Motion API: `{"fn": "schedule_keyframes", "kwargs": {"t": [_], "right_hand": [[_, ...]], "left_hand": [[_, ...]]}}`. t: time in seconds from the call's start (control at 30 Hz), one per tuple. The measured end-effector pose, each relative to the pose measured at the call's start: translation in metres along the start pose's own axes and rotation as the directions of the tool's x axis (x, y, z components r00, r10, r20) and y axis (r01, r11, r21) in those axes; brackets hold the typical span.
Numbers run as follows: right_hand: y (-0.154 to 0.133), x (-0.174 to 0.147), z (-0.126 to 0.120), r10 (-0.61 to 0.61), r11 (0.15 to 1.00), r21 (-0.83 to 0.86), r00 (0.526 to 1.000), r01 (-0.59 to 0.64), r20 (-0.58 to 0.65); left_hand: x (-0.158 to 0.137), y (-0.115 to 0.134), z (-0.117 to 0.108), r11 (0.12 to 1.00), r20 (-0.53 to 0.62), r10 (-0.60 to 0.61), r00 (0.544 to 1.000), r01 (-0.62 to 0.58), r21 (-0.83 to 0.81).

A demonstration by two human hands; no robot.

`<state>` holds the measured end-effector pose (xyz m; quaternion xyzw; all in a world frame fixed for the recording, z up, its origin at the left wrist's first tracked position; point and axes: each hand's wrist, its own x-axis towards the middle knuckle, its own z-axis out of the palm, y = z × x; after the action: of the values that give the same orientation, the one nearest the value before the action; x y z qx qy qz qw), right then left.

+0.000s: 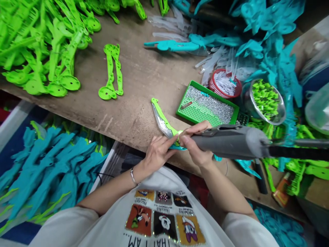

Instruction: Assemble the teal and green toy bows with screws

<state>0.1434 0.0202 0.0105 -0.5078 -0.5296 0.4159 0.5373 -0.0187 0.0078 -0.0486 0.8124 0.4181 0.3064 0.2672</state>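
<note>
Head view: the left hand's (pixel 158 151) fingers hold the green part (pixel 161 114), which juts out beyond them; just beside, the right hand's (pixel 197 145) fingers grip the tool (pixel 228 140). Loose left fingers could let it twist; a tilted tool might slip onto them
</note>
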Motion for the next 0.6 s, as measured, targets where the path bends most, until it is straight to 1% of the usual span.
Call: {"fn": "schedule_keyframes", "kwargs": {"t": [0.17,0.27,0.33,0.37,0.4,0.43,0.47,0.5,0.53,0.57,0.6], "right_hand": [[0.003,0.007,0.001,-0.014,0.998,0.070,0.986,0.002,0.167],[0.000,0.015,-0.005,-0.062,0.994,0.102,0.955,0.034,0.291],[-0.005,0.026,-0.011,-0.123,0.984,0.162,0.937,0.073,0.327],[-0.008,0.034,-0.013,-0.177,0.971,0.207,0.940,0.118,0.291],[-0.009,0.043,-0.016,-0.239,0.951,0.246,0.950,0.188,0.200],[-0.010,0.054,-0.018,-0.298,0.926,0.260,0.952,0.273,0.063],[-0.009,0.066,-0.021,-0.341,0.905,0.239,0.936,0.353,-0.093],[-0.006,0.077,-0.023,-0.357,0.896,0.188,0.903,0.404,-0.237],[-0.001,0.089,-0.026,-0.352,0.901,0.126,0.869,0.415,-0.349],[0.004,0.098,-0.028,-0.334,0.915,0.072,0.845,0.397,-0.417],[0.011,0.107,-0.030,-0.313,0.930,0.032,0.837,0.365,-0.449]], "left_hand": [[0.000,0.000,0.001,1.000,0.005,0.026,1.000,-0.026,0.011],[0.001,0.001,0.000,1.000,-0.022,0.026,0.999,-0.026,0.002],[0.002,0.003,0.000,0.999,-0.046,0.030,0.999,-0.029,0.014],[0.002,0.003,0.000,0.999,-0.053,0.035,0.998,-0.033,0.025],[0.002,0.004,0.000,0.999,-0.055,0.040,0.998,-0.038,0.037],[0.002,0.004,0.001,0.998,-0.054,0.047,0.997,-0.044,0.050],[0.002,0.005,0.001,0.997,-0.051,0.050,0.997,-0.047,0.063],[0.002,0.005,0.002,0.996,-0.049,0.050,0.998,-0.047,0.076],[0.002,0.005,0.003,0.995,-0.049,0.049,0.998,-0.044,0.089],[0.001,0.005,0.004,0.994,-0.054,0.047,0.997,-0.041,0.101],[0.001,0.005,0.005,0.993,-0.060,0.047,0.997,-0.040,0.112]]}}
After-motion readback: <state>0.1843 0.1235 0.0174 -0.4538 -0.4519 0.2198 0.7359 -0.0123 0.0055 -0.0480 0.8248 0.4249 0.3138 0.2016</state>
